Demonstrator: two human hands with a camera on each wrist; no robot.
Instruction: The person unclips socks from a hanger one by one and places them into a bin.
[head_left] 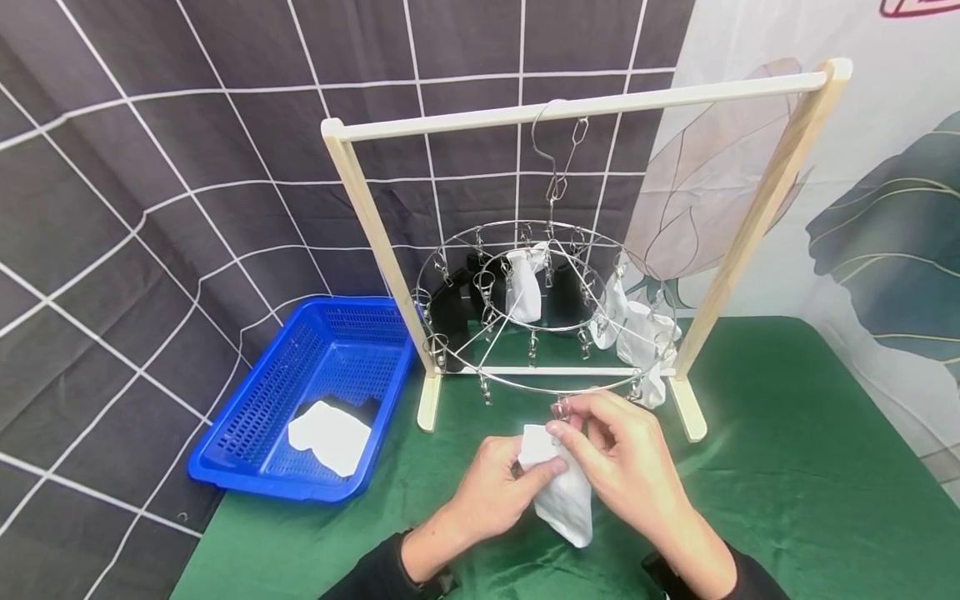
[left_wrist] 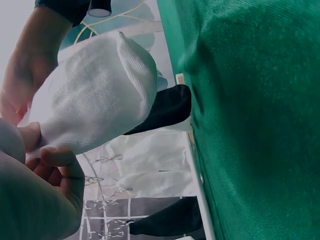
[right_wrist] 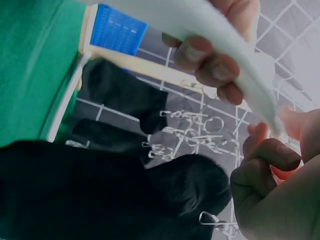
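Evidently, the work is past its opening and short of its end. A white sock [head_left: 570, 504] hangs toe-down just below the near rim of a round hanger [head_left: 540, 391], over the green cloth [head_left: 787, 500]. The left hand [head_left: 491, 487] pinches it near the cuff, between thumb and fingers; the right hand [head_left: 630, 454] pinches a clip [head_left: 562, 410] at the cuff's edge, though whether the clip grips the fabric I cannot tell. Fixing this one looks like the step in hand. Beyond, other white socks [head_left: 524, 292] and black socks [head_left: 450, 321] already hang around the rings, under the wooden stand [head_left: 757, 221], while some nearer clips [head_left: 533, 346] hang free. What seems left lies in the blue basket [head_left: 262, 483]: a white piece [head_left: 330, 437] over something dark [head_left: 363, 408], their exact number unclear.
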